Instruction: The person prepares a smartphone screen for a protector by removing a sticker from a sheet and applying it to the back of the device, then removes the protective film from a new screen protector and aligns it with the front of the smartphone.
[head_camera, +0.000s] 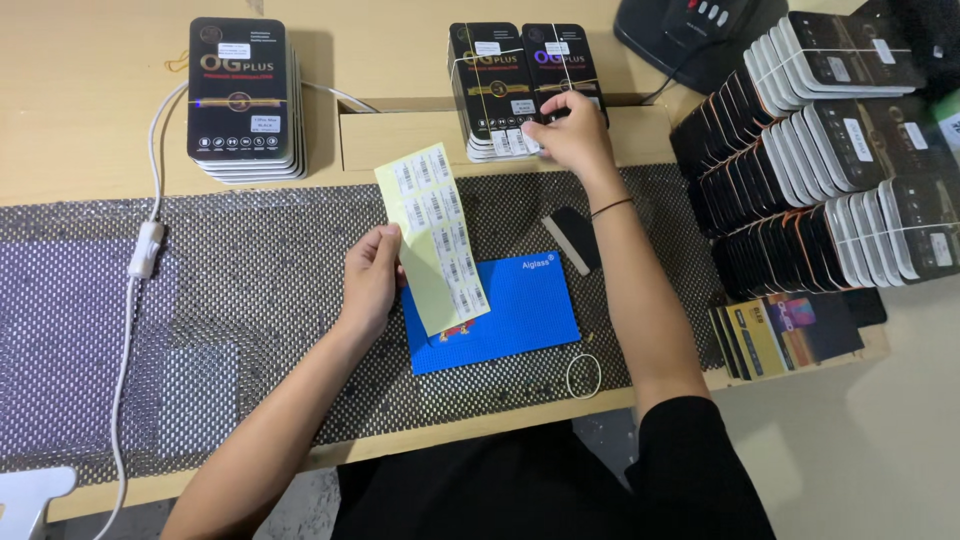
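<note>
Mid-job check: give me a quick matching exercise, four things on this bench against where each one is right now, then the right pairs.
Things:
1. label sheet
2. blue mat
3. rubber band
4. white cable

Places:
A. loose near the front edge, right of the blue mat
B. held up in the left hand
C. running down the left side of the mesh liner
D. flat on the liner, under the lower end of the sheet

Pairs: 1-B, 2-D, 3-A, 4-C. The right hand rests on the front boxes of a bundle.
</note>
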